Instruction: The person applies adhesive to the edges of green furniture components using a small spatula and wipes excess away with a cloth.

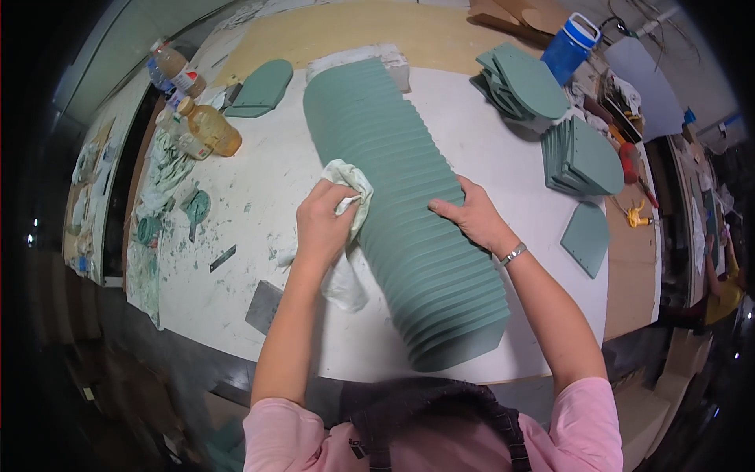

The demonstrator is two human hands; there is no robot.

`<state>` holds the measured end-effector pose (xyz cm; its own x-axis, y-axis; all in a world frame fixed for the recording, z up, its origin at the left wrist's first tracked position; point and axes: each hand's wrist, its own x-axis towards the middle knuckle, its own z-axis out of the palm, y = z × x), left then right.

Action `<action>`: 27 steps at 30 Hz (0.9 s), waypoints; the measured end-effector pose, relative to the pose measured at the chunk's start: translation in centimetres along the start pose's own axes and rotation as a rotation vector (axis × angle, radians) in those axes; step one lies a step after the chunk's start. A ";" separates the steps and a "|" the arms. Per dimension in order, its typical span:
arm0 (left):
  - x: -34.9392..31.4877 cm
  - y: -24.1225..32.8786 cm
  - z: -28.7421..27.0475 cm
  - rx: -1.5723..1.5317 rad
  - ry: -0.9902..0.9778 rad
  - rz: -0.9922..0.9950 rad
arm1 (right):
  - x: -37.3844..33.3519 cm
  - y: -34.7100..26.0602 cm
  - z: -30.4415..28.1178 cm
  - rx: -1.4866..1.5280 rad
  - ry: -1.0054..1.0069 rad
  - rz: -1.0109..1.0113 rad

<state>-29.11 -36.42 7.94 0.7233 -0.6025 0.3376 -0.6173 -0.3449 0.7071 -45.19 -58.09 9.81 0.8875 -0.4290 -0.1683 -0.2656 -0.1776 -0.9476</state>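
Note:
A long row of thin green panels (409, 197) with rounded ends leans overlapped across the white tabletop, from the far middle toward me. My left hand (324, 219) is closed on a crumpled white cloth (355, 179) and presses it to the row's left side. Part of that cloth, or a second pale one (344, 283), hangs below the hand. On the row's right side lies my right hand (481, 219), its thumb over the panel edges and its fingers partly hidden along the far side. A metal bracelet circles that wrist.
More green panels stand in stacks (580, 161) at the right, with one loose panel (586, 240) nearer. Another (263, 88) lies far left. Bottles (211, 130), rags (167, 169), a putty-smeared scraper (197, 206) and a dark grey block (264, 305) are left. A blue jug (569, 51) stands far right.

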 end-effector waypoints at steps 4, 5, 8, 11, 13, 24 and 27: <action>2.7 2.6 2.3 0.215 0.095 0.165 | 0.6 -0.3 0.6 0.021 -0.058 0.011; 3.3 3.6 3.2 0.201 0.082 0.194 | 0.6 -0.1 0.6 0.050 -0.058 0.019; 0.6 2.7 3.9 0.096 0.225 0.203 | 0.2 -0.4 0.4 0.075 -0.054 0.028; -7.2 -2.4 3.2 -0.081 0.238 -0.041 | 0.2 -0.2 0.4 0.012 -0.037 0.004; -10.5 -3.5 1.4 0.025 0.086 -0.073 | 0.3 -0.3 0.5 -0.003 -0.042 0.005; -14.3 -3.2 0.3 -0.035 -0.151 -0.014 | 0.2 -0.3 1.0 -0.037 -0.030 -0.030; -12.1 -2.1 -0.8 -0.253 -0.043 -0.319 | 0.0 -0.4 0.4 -0.065 -0.057 0.014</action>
<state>-36.34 -27.84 2.87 0.8493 -0.5251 0.0537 -0.2644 -0.3351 0.9043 -44.94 -57.71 10.11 0.9030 -0.3810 -0.1986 -0.3006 -0.2302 -0.9255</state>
